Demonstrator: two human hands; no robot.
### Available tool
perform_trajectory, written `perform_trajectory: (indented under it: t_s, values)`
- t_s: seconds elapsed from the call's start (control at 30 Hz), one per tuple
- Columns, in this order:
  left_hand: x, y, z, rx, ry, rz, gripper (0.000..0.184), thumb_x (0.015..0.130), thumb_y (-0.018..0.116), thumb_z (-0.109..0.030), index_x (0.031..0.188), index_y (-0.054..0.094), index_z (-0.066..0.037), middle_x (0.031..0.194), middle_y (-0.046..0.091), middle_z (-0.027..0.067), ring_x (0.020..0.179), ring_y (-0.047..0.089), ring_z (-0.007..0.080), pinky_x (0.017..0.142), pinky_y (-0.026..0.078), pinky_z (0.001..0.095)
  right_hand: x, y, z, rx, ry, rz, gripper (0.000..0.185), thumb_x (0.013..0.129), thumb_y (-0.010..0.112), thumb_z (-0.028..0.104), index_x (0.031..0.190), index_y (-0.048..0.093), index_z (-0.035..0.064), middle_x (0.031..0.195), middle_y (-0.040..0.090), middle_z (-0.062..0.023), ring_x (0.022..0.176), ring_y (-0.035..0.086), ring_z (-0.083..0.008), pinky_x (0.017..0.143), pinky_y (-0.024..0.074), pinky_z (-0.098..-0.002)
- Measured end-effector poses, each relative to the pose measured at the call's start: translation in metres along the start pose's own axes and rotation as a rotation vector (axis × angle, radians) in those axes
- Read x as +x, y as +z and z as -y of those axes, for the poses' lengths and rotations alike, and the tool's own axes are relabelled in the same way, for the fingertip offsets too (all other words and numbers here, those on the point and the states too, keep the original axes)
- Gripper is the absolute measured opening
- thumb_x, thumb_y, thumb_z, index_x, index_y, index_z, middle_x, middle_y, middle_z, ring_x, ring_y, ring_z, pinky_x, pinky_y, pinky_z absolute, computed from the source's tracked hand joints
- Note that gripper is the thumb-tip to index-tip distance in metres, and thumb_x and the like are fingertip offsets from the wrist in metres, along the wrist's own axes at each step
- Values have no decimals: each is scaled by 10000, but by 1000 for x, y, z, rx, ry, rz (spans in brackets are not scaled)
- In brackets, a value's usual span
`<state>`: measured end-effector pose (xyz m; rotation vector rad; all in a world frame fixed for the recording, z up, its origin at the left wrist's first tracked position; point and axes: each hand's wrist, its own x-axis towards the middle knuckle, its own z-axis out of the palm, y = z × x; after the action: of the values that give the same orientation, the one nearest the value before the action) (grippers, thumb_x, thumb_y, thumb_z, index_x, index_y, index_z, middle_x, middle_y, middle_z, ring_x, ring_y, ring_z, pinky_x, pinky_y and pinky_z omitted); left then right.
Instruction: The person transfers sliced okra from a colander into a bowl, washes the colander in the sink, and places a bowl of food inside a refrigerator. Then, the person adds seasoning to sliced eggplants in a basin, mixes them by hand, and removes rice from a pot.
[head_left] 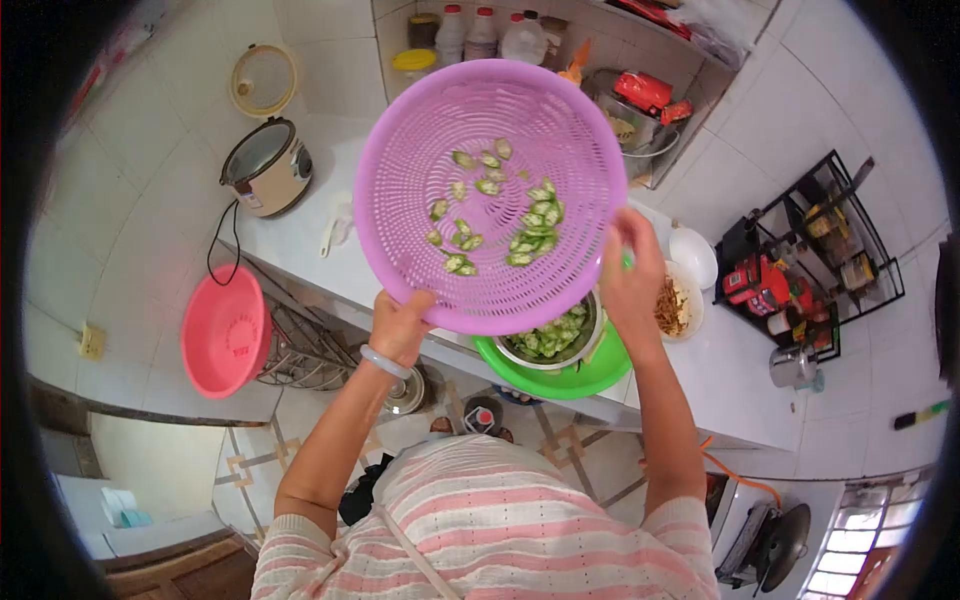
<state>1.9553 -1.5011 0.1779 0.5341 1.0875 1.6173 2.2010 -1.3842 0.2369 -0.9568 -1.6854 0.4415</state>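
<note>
A purple plastic colander (410, 160) is held up in front of me, its inside facing the camera. Slices of okra (537, 225) cling inside it, most of them bunched at the right. My left hand (401, 325) grips the rim at the lower left, a pale bangle on its wrist. On the right side, my right hand (633, 270) is closed around the rim. Below the colander, a metal bowl (597, 335) full of cut okra (550, 338) sits in a green basin (600, 377); the colander hides part of both.
A rice cooker (267, 168) stands at the counter's left, above a pink basin (226, 335). On the right are a white bowl (693, 257), a plate of shredded food (677, 303) and a black spice rack (815, 255). Bottles (482, 35) line the back niche.
</note>
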Motion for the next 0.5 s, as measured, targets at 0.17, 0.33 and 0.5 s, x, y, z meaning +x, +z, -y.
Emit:
perform_trajectory:
  t_s: [0.17,0.33,0.5]
  values:
    - [-7,31,11,94,44,116,220,801,543,2,1018,544,38,962,613,85,803,611,180,690,534,323,67,71,-42,-189,-263,-159,295,786,597,117,1046,565,-18,1026,557,-214,988,500,-368,872,381,-437]
    - [-4,46,18,178,127,143,220,798,542,-1,1015,552,35,930,612,51,819,572,118,708,478,259,47,113,-25,-116,-291,-184,232,729,658,181,918,622,52,987,535,-167,944,476,-338,841,349,-437]
    - [15,40,27,368,258,148,213,769,535,14,979,572,24,884,609,35,790,538,88,685,447,240,-12,118,-28,-160,-391,147,165,697,683,180,825,652,81,920,531,-108,915,471,-302,800,347,-422]
